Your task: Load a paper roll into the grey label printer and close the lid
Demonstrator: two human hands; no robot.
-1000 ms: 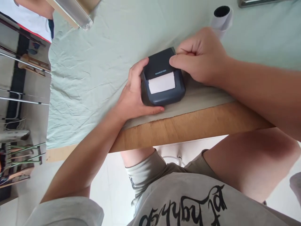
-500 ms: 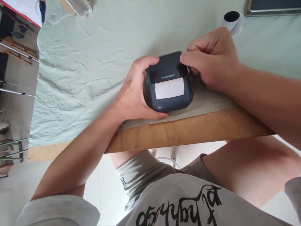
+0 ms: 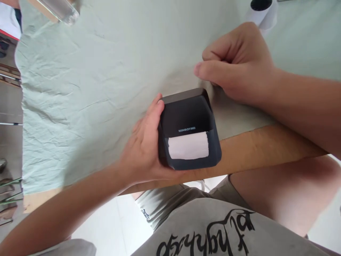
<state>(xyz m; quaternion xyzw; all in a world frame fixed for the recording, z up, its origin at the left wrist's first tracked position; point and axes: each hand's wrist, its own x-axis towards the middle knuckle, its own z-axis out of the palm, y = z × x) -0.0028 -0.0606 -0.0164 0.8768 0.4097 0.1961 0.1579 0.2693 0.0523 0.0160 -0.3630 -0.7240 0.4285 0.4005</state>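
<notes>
A dark label printer [image 3: 186,115] with a white paper strip [image 3: 188,145] across its front is held over the wooden table edge. My left hand [image 3: 146,145] grips it from the left side, thumb and fingers wrapped round its body. Up and to the right of the printer, apart from it, my right hand [image 3: 237,64] hovers over the cloth with its fingers curled in. Whatever those fingers may hold is hidden.
A light green cloth [image 3: 106,64] covers the table, with a bare wooden edge [image 3: 255,144] in front. A white roll [image 3: 259,14] stands at the top right. A clear container [image 3: 62,10] lies at the top left.
The printer, in my left hand, has come nearer to my body and looks larger. My right hand has parted from the printer's top right corner. The camera view has shifted.
</notes>
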